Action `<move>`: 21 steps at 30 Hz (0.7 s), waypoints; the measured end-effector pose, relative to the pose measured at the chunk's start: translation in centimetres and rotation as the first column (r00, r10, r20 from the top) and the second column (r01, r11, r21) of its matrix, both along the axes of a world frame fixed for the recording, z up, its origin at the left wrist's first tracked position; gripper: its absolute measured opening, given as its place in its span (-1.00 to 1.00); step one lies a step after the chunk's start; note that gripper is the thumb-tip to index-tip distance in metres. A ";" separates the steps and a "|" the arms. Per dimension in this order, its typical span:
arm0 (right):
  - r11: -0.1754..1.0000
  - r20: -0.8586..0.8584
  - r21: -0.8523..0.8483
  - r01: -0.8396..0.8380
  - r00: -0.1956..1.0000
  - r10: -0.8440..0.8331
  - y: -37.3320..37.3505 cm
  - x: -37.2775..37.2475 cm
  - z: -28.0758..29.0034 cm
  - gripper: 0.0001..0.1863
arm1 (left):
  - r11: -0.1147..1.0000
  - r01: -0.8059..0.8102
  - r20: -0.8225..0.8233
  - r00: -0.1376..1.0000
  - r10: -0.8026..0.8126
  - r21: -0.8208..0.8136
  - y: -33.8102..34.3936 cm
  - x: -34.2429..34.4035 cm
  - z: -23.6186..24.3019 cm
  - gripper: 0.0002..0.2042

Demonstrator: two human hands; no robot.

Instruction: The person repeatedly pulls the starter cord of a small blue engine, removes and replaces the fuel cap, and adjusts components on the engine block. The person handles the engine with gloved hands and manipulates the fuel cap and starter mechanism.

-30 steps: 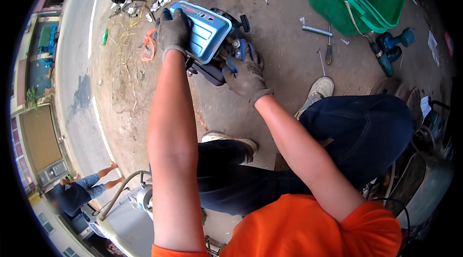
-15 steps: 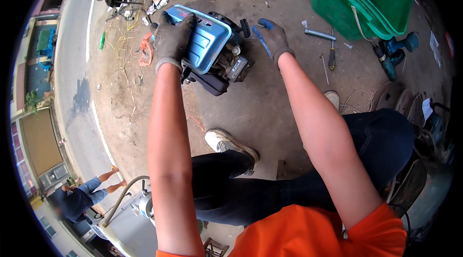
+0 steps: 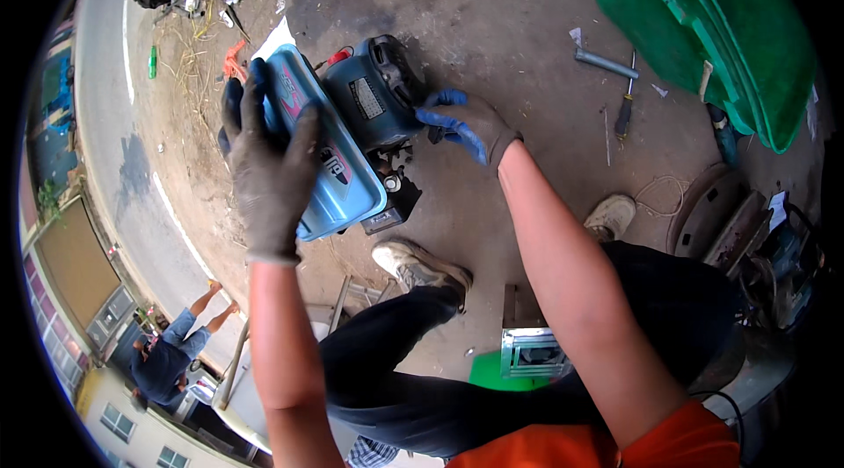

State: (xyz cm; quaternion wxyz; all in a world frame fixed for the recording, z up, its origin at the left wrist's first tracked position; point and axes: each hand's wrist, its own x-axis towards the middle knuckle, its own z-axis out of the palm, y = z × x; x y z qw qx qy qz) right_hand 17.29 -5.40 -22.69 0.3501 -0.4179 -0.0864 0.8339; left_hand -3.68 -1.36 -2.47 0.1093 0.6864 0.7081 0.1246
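A small portable generator (image 3: pixel 374 99) with a light blue fuel tank (image 3: pixel 343 195) is on the dirt ground in front of me, its dark starter cover facing right. My left hand (image 3: pixel 277 178), in a grey-brown glove with dark blue fingers, is over the left side of the tank, fingers spread and thumb across the tank's face. Whether the palm presses on it, I cannot tell. At the generator's right side my gloved right hand (image 3: pixel 470 121) has its fingers curled around a small black pull handle, mostly hidden by them.
A green plastic bin (image 3: pixel 703 37) stands at the far right. Near it lie a metal tube (image 3: pixel 607 64) and a screwdriver (image 3: pixel 623 116). Litter and dry straw cover the left ground beside a road (image 3: pixel 114 116), where a person (image 3: pixel 167 354) is. My shoe (image 3: pixel 418 266) is close below the generator.
The generator has turned and tilted, so its starter cover now shows. My left hand has gone from gripping the tank's top to spread fingers; my right hand has closed in on the pull handle.
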 end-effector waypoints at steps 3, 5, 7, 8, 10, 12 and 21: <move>0.997 0.058 0.024 0.076 0.995 -0.077 -1.6 -1.5 0.8 -0.73 | 0.995 -0.060 -0.137 0.988 0.070 0.075 0.3 0.8 -0.4 -0.27; 0.996 0.115 -0.083 -0.017 0.993 0.027 -1.6 -0.9 4.2 -0.69 | 0.990 -0.105 -0.087 0.990 0.114 0.097 0.1 -0.2 -1.0 -0.27; 0.966 0.141 -0.242 0.094 0.988 -0.061 -1.3 -0.2 8.8 -0.58 | 0.995 -0.060 -0.167 0.983 0.072 0.079 0.4 -0.3 -0.7 -0.25; 0.970 0.352 -0.062 -0.235 0.904 0.242 -2.4 -0.3 5.9 -0.46 | 0.997 -0.050 -0.217 0.974 0.062 0.057 0.7 -0.1 -0.5 -0.22; 0.911 0.523 -0.074 -0.406 0.762 0.382 -0.7 0.5 8.5 -0.41 | 0.997 -0.076 -0.237 0.969 0.076 0.007 0.9 -0.3 -0.3 -0.17; 0.805 0.664 -0.125 -0.580 0.554 0.503 1.1 0.9 10.6 -0.35 | 0.994 -0.101 -0.258 0.962 0.091 -0.027 1.0 -0.4 0.0 -0.14; 0.694 0.672 -0.304 -0.652 0.370 0.642 3.0 1.2 13.8 -0.44 | 0.973 -0.170 -0.229 0.965 0.132 -0.155 0.2 0.7 0.8 0.00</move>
